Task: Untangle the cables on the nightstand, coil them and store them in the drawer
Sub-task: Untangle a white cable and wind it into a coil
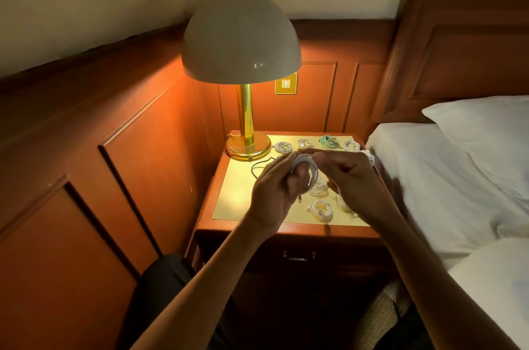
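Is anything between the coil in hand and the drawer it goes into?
Yes. The drawer is shut, so its front blocks the way; the left hand holds the coil above the nightstand.

The room is sitting dim, with the domed table lamp (242, 37) supplying nearly all the light and throwing a warm orange pool onto the wood panelling (160, 132) and the nightstand top (240, 202). Its brass stem (245, 109) is glinting, and highlights are showing on the shade's rim (257, 65). The drawer front (297, 256) is lying in deep shadow. Motion blur is smearing the right hand (353, 178) and softening the white cable coil (308, 168) in the left hand (273, 193). Wide-angle distortion is bending the headboard (458, 49) at the edge.
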The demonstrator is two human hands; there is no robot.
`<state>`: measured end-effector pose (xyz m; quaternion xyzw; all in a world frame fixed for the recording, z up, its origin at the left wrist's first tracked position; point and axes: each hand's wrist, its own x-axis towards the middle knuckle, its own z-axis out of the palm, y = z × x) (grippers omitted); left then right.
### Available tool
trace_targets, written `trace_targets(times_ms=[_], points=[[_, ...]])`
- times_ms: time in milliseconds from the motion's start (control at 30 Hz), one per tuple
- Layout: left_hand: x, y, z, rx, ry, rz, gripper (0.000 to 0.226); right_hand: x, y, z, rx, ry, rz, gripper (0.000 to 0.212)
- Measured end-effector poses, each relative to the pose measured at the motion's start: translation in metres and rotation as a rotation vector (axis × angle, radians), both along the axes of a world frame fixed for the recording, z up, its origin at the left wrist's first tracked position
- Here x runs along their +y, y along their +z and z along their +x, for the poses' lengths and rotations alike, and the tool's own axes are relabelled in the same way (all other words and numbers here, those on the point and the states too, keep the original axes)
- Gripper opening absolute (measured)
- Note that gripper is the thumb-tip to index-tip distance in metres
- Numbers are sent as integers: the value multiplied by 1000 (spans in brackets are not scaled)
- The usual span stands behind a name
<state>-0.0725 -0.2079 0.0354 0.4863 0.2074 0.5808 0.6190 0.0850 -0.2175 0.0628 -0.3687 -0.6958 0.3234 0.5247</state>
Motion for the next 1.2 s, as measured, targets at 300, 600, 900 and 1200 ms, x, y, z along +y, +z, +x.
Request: trace_targets(times_ms=[300,600,900,1200], points=[[9,3,17,-397,8,-255,35,-3,-14,-52,128,-348,-87,29],[5,8,12,-661,102,-527,45,-7,-29,-68,-544,-605,131,42],[17,-19,10,-220,258,-317,41,-3,-32,-53,-756,-602,175,53],[14,-20,5,308,383,-173,36,16,-13,-24,-799,-416,311,30]])
